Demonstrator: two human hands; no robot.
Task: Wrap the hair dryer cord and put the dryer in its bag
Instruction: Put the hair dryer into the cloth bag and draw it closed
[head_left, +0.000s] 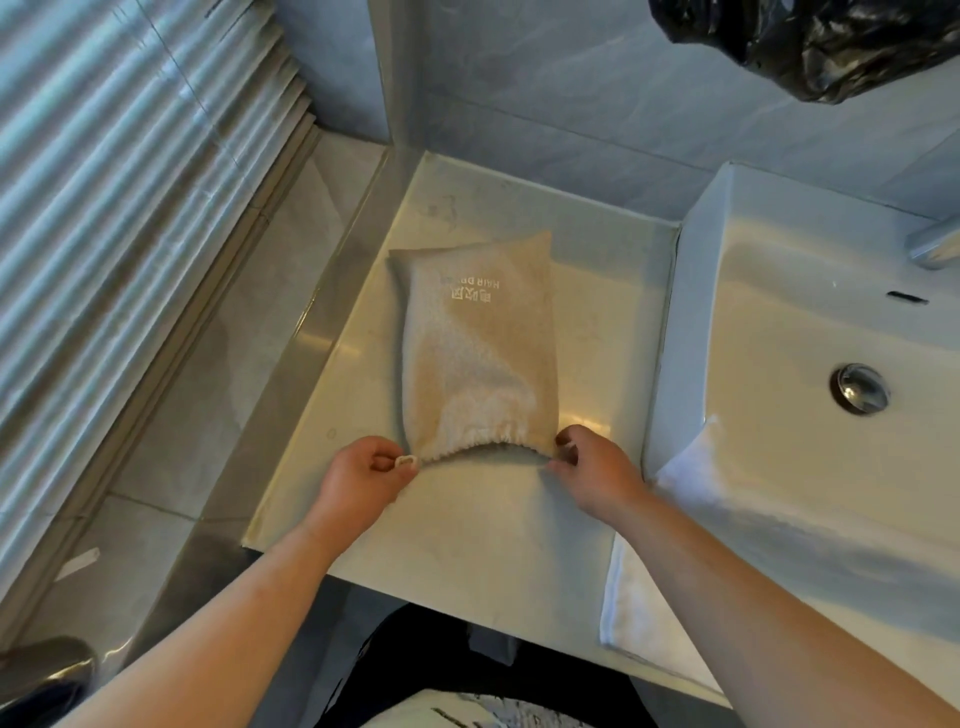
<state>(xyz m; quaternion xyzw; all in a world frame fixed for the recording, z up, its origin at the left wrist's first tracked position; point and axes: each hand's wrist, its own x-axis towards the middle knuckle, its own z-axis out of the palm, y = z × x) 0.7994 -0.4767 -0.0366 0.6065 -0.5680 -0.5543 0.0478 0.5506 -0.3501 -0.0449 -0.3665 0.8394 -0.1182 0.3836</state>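
Observation:
A beige cloth drawstring bag (478, 343) printed "HAIR DRYER" lies flat on the pale countertop (467, 519), its gathered mouth toward me. It bulges, and the dryer and its cord are hidden from sight. My left hand (363, 475) pinches the drawstring end at the left corner of the mouth. At the right corner, my right hand (592, 467) pinches the other drawstring end. The string runs taut between the two hands.
A white basin (810, 364) with a chrome drain (860, 388) stands right of the counter, a faucet (935, 244) at its far edge. A white towel (665, 582) hangs over the counter's right front. A black plastic bag (810, 41) hangs top right. Tiled floor lies left.

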